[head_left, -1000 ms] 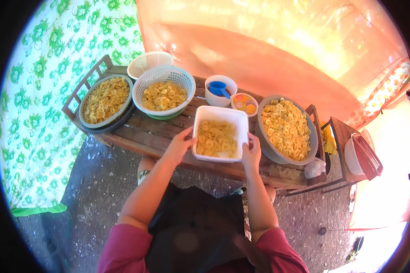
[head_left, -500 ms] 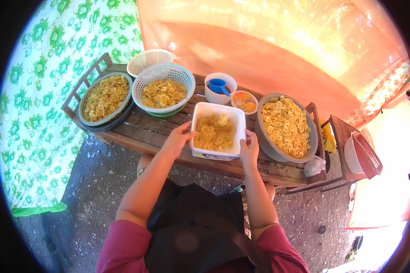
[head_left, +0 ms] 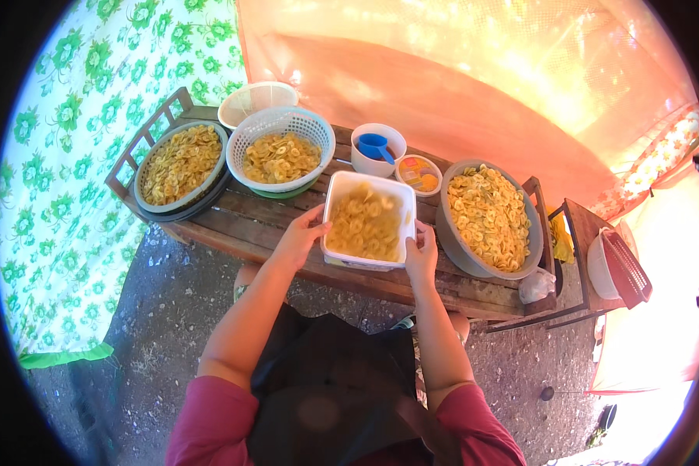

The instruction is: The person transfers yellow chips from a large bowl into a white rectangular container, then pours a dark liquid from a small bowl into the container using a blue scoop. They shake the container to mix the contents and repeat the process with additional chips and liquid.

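Head view: from where I stand, the person has both hands on a square white tub, held over the near middle of the counter. The hands are apart, with the tub gripped between them: the left hand clasps its left side, the right hand its right. Inside lie yellow slices, many of them ring-shaped and a little blurred.

Toward the left end sits a round grey basin full of similar slices, and just beside it a pale perforated basket with a smaller heap. Behind that, on the far side, is a white strainer.

Beyond the tub I see a white bucket with a blue scoop in it, and next to that a round container with an orange and yellow top. Right of the tub stands a big grey bowl, heaped with slices, with a clear plastic bag near its near right side.
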